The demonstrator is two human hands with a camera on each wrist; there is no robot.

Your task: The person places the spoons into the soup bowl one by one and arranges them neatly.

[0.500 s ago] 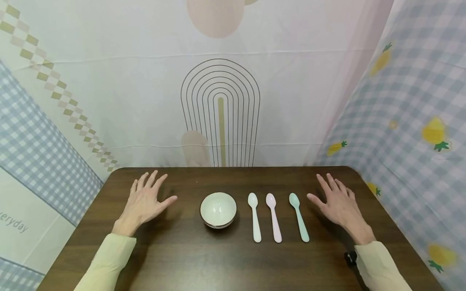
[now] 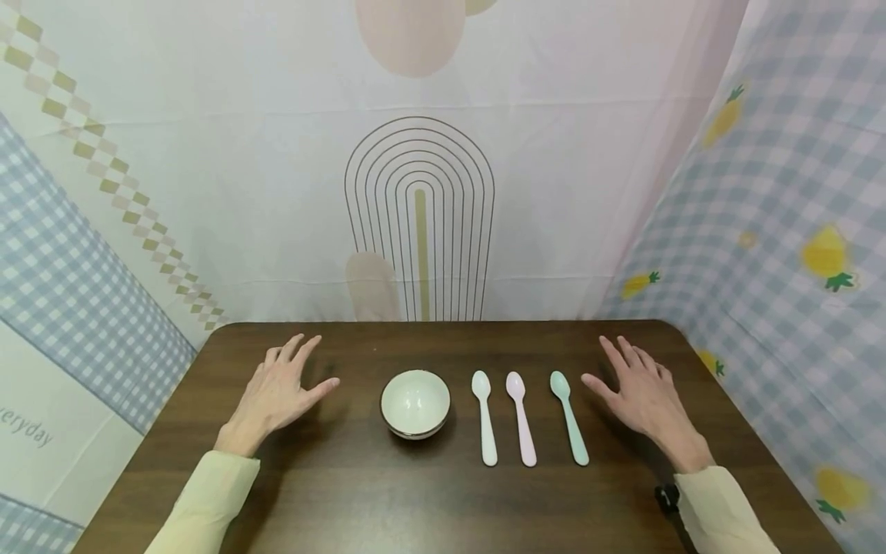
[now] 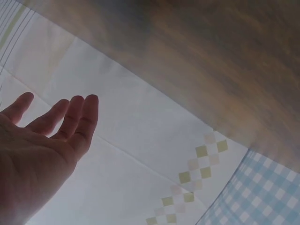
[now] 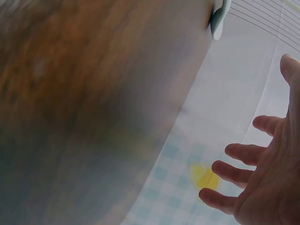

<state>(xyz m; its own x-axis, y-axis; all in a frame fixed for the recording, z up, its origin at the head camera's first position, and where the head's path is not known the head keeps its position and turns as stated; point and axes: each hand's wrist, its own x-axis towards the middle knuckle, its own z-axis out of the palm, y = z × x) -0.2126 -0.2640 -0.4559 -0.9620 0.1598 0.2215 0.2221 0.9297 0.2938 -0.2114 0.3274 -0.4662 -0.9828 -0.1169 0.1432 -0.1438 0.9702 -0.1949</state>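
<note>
Since half a second ago both hands have barely shifted: the left hand [image 2: 280, 392] sits a touch nearer the bowl [image 2: 415, 403], the right hand [image 2: 640, 392] much as before, each with fingers spread and holding nothing. One bowl and three spoons, white [image 2: 484, 416], pink [image 2: 521, 416] and green [image 2: 569, 416], lie between them on the table [image 2: 388, 500]. Left cloth [image 2: 41, 431] reads "veryday".

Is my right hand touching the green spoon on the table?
Apart. The head view shows a strip of bare dark table between the right hand and the green spoon; the thumb tip stops just short of the spoon's bowl.
</note>
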